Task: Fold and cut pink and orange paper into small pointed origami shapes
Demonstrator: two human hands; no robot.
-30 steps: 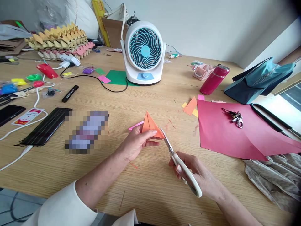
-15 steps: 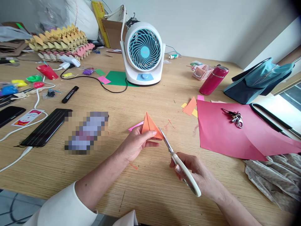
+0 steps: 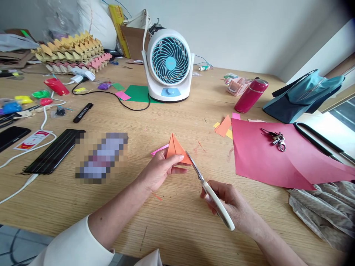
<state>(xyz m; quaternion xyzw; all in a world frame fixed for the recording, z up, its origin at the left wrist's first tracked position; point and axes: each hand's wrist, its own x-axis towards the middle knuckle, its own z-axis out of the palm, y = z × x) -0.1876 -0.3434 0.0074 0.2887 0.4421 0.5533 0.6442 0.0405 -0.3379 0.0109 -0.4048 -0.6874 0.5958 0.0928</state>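
Note:
A folded orange paper triangle (image 3: 176, 148) points upward over the middle of the table, pinched in my left hand (image 3: 163, 166) between the thumb on top and fingers beneath. My right hand (image 3: 224, 201) is wrapped round the white handles of a pair of scissors (image 3: 200, 176). The scissor blades touch or overlap the triangle's lower right corner; whether they are parted is hard to tell. Behind my left hand a pink paper piece (image 3: 160, 149) lies partly hidden. Thin orange scraps (image 3: 157, 196) rest on the table near my left wrist.
A white fan (image 3: 170, 66) stands at the back. To the right are red paper (image 3: 257, 159) with keys (image 3: 278, 141), orange paper pieces (image 3: 223, 126), a red bottle (image 3: 251, 96) and a teal bag (image 3: 302, 98). Phones, a marker (image 3: 83, 112) and white cables lie left.
The whole view has shifted very slightly. Both hands keep their holds, and the scissors sit in nearly the same place at the triangle's right corner.

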